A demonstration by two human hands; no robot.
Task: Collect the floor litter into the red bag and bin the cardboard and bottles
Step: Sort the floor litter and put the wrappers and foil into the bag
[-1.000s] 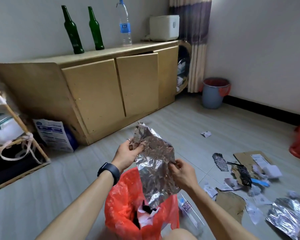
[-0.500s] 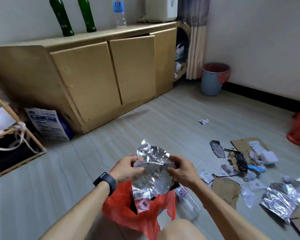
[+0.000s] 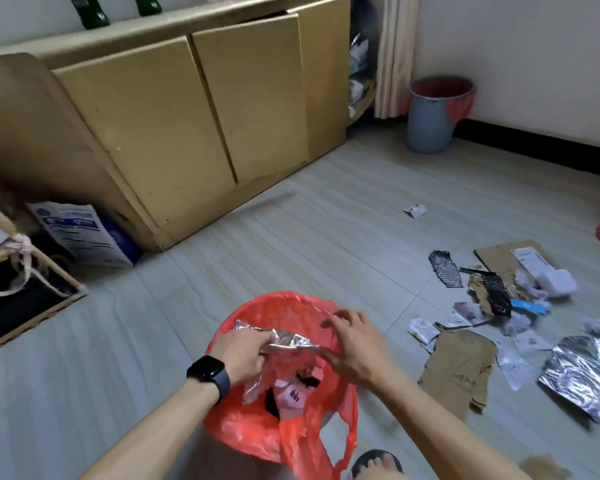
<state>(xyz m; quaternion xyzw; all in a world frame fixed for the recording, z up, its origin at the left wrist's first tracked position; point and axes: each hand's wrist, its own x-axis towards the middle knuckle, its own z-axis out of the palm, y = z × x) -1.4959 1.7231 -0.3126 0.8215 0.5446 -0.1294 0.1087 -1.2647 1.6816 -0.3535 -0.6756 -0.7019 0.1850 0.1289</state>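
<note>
Foil sheet (image 3: 284,339) is gripped by L hand (image 3: 238,351), fingers (image 3: 257,341) curled round it, lower end inside mouth of red bag (image 3: 257,431) on floor. R hand (image 3: 354,348) is held open just beside foil, nothing gripped. Cardboard (image 3: 458,365) + misc. litter is scattered to the right.

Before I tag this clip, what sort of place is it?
Most likely a room in a home: a low wooden cabinet along the wall, a curtain in the corner, a small lined waste bin on the tiled floor.
</note>
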